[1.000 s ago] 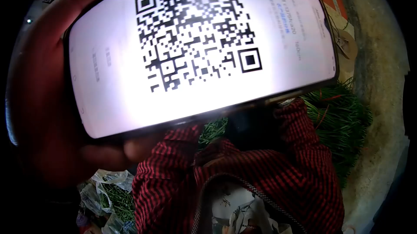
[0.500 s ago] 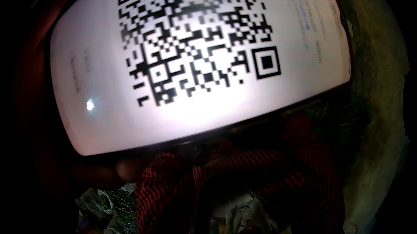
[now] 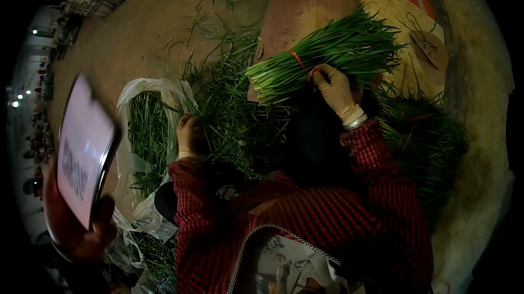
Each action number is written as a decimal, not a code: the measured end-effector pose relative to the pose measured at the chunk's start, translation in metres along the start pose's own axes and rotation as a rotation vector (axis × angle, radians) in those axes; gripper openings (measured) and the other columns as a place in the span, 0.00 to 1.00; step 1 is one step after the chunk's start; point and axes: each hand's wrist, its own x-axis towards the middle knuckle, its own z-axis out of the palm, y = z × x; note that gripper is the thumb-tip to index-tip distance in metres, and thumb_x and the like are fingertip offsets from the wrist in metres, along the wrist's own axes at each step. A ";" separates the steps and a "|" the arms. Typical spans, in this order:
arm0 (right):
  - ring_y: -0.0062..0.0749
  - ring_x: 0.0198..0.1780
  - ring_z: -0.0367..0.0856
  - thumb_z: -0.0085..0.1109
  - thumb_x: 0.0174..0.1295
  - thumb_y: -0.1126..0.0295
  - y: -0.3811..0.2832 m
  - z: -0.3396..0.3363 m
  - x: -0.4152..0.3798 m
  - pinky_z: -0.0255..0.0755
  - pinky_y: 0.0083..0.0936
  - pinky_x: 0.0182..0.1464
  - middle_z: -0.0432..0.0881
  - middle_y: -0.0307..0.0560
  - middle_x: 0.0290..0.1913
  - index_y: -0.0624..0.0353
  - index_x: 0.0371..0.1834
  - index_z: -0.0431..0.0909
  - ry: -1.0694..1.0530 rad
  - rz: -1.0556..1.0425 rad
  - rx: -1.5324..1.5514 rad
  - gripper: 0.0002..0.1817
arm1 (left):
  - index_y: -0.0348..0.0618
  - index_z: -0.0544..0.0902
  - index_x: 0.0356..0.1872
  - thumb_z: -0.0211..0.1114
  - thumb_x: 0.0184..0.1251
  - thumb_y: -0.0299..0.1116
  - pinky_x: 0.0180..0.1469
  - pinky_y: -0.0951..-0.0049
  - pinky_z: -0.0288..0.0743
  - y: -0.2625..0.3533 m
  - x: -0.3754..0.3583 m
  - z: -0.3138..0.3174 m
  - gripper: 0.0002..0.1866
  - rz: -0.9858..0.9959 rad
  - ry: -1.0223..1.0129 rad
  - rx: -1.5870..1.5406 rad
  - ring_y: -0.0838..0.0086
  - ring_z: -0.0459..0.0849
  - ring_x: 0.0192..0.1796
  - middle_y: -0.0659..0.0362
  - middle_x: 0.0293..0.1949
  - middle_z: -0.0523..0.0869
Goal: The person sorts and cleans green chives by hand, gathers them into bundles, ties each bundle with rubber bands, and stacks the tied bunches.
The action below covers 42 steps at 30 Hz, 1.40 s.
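Observation:
A bundle of long green stalks lies on a reddish-brown board, bound by a red band. My gloved right hand pinches the red tie at the near side of the bundle. Beside the open plastic bag, my gloved left hand has curled fingers; whatever they hold is too small to tell. Green stalks fill the bag.
Another person's hand holds a phone at the left, its code facing me. Loose greens cover the floor between my hands. More bundles lie at the right, below a round tag-like piece.
The phone that filled the view has moved away to the left and turned. My hands, the bound bundle and the bag now show.

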 end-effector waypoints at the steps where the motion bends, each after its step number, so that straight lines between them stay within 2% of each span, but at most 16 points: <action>1: 0.21 0.32 0.80 0.56 0.67 0.67 0.000 0.001 0.000 0.75 0.21 0.35 0.84 0.43 0.34 0.63 0.43 0.82 0.001 0.001 0.001 0.11 | 0.41 0.82 0.49 0.64 0.62 0.36 0.39 0.70 0.77 0.002 -0.005 0.007 0.16 0.077 0.190 0.505 0.69 0.82 0.36 0.56 0.42 0.84; 2: 0.21 0.31 0.80 0.56 0.67 0.67 0.001 0.000 0.000 0.74 0.21 0.35 0.83 0.43 0.35 0.63 0.43 0.81 -0.004 0.016 -0.017 0.11 | 0.39 0.78 0.59 0.67 0.60 0.37 0.53 0.69 0.76 -0.020 0.012 -0.005 0.25 0.549 0.232 0.863 0.63 0.83 0.49 0.52 0.51 0.83; 5: 0.20 0.29 0.80 0.56 0.68 0.66 0.000 -0.001 -0.002 0.74 0.20 0.33 0.83 0.42 0.34 0.64 0.42 0.81 -0.007 0.014 -0.069 0.12 | 0.39 0.77 0.60 0.72 0.56 0.38 0.60 0.65 0.72 0.043 -0.031 0.084 0.30 0.448 -0.018 0.621 0.59 0.80 0.55 0.50 0.57 0.81; 7: 0.20 0.28 0.79 0.56 0.68 0.66 0.001 0.000 -0.002 0.74 0.20 0.33 0.82 0.41 0.34 0.65 0.42 0.81 -0.004 -0.008 -0.103 0.12 | 0.41 0.74 0.64 0.74 0.57 0.36 0.66 0.66 0.68 0.057 -0.037 0.132 0.32 0.824 -0.160 0.937 0.59 0.74 0.65 0.48 0.64 0.75; 11: 0.19 0.27 0.78 0.56 0.68 0.68 0.003 -0.001 -0.006 0.73 0.19 0.32 0.82 0.41 0.32 0.64 0.42 0.81 0.014 -0.006 0.003 0.10 | 0.34 0.63 0.70 0.80 0.40 0.51 0.74 0.55 0.55 0.078 -0.058 0.240 0.56 1.109 -0.411 1.261 0.52 0.64 0.71 0.41 0.68 0.67; 15: 0.18 0.27 0.77 0.56 0.66 0.71 0.000 0.001 -0.013 0.73 0.18 0.33 0.81 0.40 0.31 0.64 0.42 0.81 -0.001 -0.043 0.060 0.08 | 0.35 0.52 0.74 0.79 0.31 0.62 0.76 0.53 0.45 0.054 -0.043 0.285 0.69 1.102 -0.500 1.427 0.51 0.63 0.72 0.41 0.70 0.64; 17: 0.19 0.30 0.78 0.58 0.65 0.72 -0.008 -0.007 -0.015 0.74 0.18 0.35 0.82 0.39 0.31 0.63 0.42 0.81 -0.030 0.044 0.065 0.07 | 0.36 0.54 0.74 0.79 0.32 0.61 0.73 0.54 0.53 0.059 -0.045 0.293 0.67 0.841 -0.535 1.606 0.51 0.69 0.68 0.43 0.67 0.68; 18: 0.19 0.32 0.78 0.59 0.65 0.73 -0.011 -0.013 -0.015 0.74 0.18 0.37 0.82 0.40 0.34 0.63 0.44 0.81 0.086 -0.111 -0.011 0.08 | 0.39 0.55 0.74 0.80 0.33 0.58 0.67 0.55 0.63 0.049 -0.039 0.289 0.65 0.849 -0.553 1.599 0.52 0.74 0.62 0.46 0.63 0.71; 21: 0.21 0.39 0.76 0.62 0.62 0.74 -0.017 -0.055 -0.002 0.74 0.19 0.42 0.79 0.41 0.44 0.59 0.49 0.80 0.370 -0.468 -0.241 0.12 | 0.41 0.57 0.73 0.80 0.33 0.55 0.61 0.57 0.69 0.043 -0.048 0.284 0.63 0.950 -0.501 1.563 0.53 0.76 0.59 0.48 0.60 0.73; 25: 0.26 0.30 0.78 0.66 0.59 0.63 -0.045 -0.092 0.000 0.75 0.24 0.38 0.79 0.40 0.47 0.56 0.50 0.79 0.247 -0.145 -0.756 0.17 | 0.43 0.59 0.73 0.80 0.32 0.53 0.62 0.57 0.67 0.041 -0.051 0.286 0.61 0.959 -0.465 1.534 0.53 0.75 0.59 0.49 0.61 0.72; 29: 0.32 0.33 0.81 0.65 0.59 0.56 -0.034 -0.099 0.004 0.76 0.27 0.39 0.79 0.42 0.47 0.55 0.49 0.79 0.210 -0.134 -0.881 0.20 | 0.44 0.59 0.73 0.80 0.33 0.52 0.62 0.56 0.67 0.042 -0.051 0.288 0.61 0.893 -0.483 1.568 0.53 0.74 0.60 0.49 0.62 0.72; 31: 0.40 0.38 0.83 0.62 0.61 0.55 -0.026 -0.100 0.011 0.76 0.32 0.41 0.80 0.44 0.46 0.54 0.49 0.78 0.162 -0.285 -1.049 0.19 | 0.45 0.59 0.73 0.79 0.34 0.52 0.62 0.56 0.67 0.038 -0.052 0.286 0.60 0.961 -0.446 1.551 0.53 0.74 0.60 0.49 0.63 0.71; 35: 0.46 0.41 0.83 0.59 0.63 0.55 -0.027 -0.098 0.019 0.76 0.35 0.44 0.81 0.45 0.42 0.53 0.46 0.80 0.041 -0.264 -1.042 0.16 | 0.44 0.59 0.73 0.79 0.34 0.52 0.62 0.56 0.67 0.036 -0.053 0.287 0.60 0.941 -0.430 1.567 0.53 0.73 0.61 0.49 0.63 0.71; 39: 0.38 0.42 0.83 0.60 0.65 0.62 -0.046 -0.107 0.017 0.75 0.29 0.44 0.85 0.44 0.38 0.60 0.42 0.82 -0.128 -0.336 -1.029 0.12 | 0.43 0.56 0.74 0.78 0.34 0.53 0.62 0.56 0.66 0.030 -0.050 0.285 0.62 0.951 -0.411 1.533 0.54 0.73 0.61 0.49 0.64 0.70; 41: 0.31 0.35 0.80 0.57 0.67 0.62 -0.050 -0.115 0.012 0.73 0.28 0.40 0.82 0.43 0.31 0.60 0.41 0.82 -0.395 -0.060 -0.482 0.12 | 0.43 0.54 0.75 0.78 0.34 0.53 0.62 0.56 0.66 0.028 -0.050 0.284 0.63 0.939 -0.401 1.539 0.54 0.73 0.61 0.49 0.64 0.70; 42: 0.26 0.32 0.76 0.56 0.67 0.65 -0.050 -0.117 0.008 0.71 0.25 0.39 0.79 0.41 0.28 0.63 0.41 0.81 -0.453 -0.078 -0.417 0.11 | 0.42 0.54 0.75 0.78 0.34 0.53 0.62 0.56 0.66 0.027 -0.050 0.284 0.63 0.956 -0.393 1.512 0.54 0.73 0.61 0.49 0.64 0.70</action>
